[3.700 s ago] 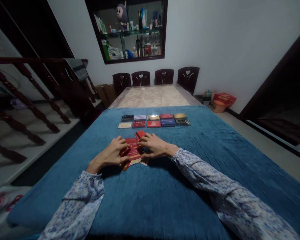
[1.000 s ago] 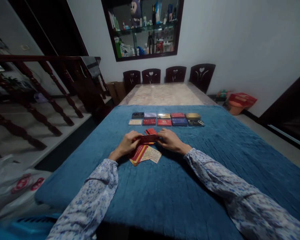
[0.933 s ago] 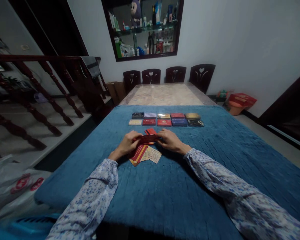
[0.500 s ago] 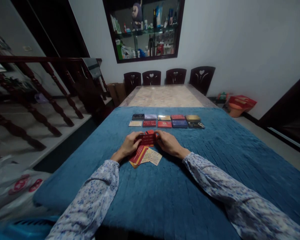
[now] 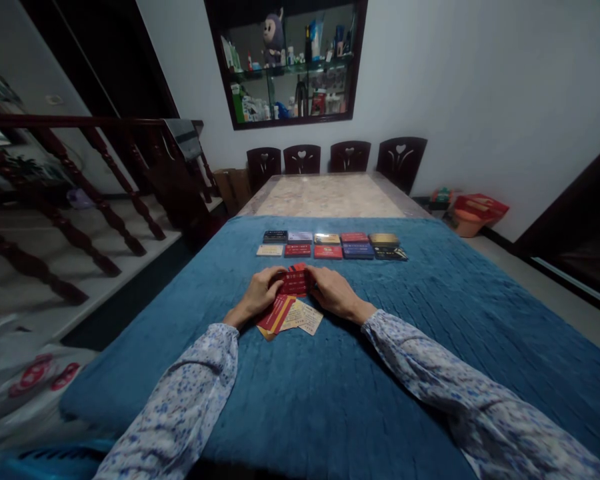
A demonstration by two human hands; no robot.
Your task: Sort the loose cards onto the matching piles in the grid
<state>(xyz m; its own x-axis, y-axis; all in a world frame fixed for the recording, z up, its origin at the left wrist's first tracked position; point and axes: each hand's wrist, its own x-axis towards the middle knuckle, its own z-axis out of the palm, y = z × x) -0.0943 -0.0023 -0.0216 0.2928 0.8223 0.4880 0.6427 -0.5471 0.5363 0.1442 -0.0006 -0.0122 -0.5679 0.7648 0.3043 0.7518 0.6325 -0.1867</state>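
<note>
Between my two hands is a dark red card [image 5: 294,283], possibly with more cards behind it. My left hand [image 5: 258,293] grips its left end, thumb on the near face. At its right end, my right hand [image 5: 334,291] is closed with the fingers curled around the edge. Just below lie loose cards, fanned out: a red and gold card [image 5: 279,316] on the left and a cream card [image 5: 311,319] on the right. A bit of bright red card [image 5: 296,267] shows behind the held one. Farther off, card stacks stand in two rows, among them a blue stack [image 5: 358,251].
A blue cloth [image 5: 380,380] covers the near part of the table, with the bare stone top [image 5: 325,195] beyond. Dark chairs [image 5: 350,155] line the far end. Plastic bags [image 5: 30,387] sit at the lower left, and a wooden railing [image 5: 80,200] runs along the left.
The held red card has tilted back, so more of its printed face shows. Both hands keep their hold on it. The whole view has shifted slightly.
</note>
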